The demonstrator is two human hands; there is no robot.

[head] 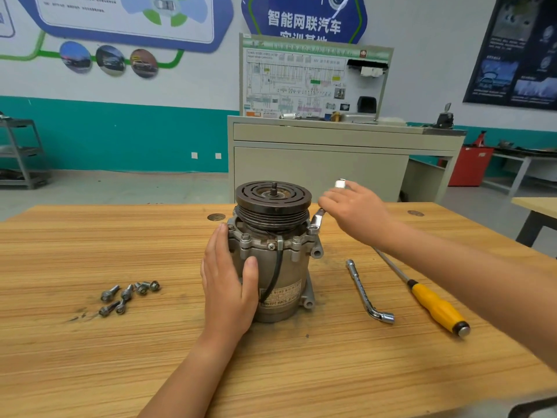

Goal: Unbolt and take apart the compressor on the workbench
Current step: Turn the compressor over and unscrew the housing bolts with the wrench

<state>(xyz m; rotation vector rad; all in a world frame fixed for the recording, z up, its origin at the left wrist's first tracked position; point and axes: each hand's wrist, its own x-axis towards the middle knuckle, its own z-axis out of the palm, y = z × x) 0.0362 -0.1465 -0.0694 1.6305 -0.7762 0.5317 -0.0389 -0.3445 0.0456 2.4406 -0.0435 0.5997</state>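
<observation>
Brace: left hand [229, 285], fingers straight, steadies upright grey metal compressor [280, 267].
Leverage: right hand [352, 212] grips bent chrome wrench [316, 220], socket end on flange [256, 242].

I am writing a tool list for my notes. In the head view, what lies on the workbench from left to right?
Bolts → compressor → L-wrench → screwdriver. The left hand, the right hand and its wrench overlap the compressor, so I leave them out.
</observation>
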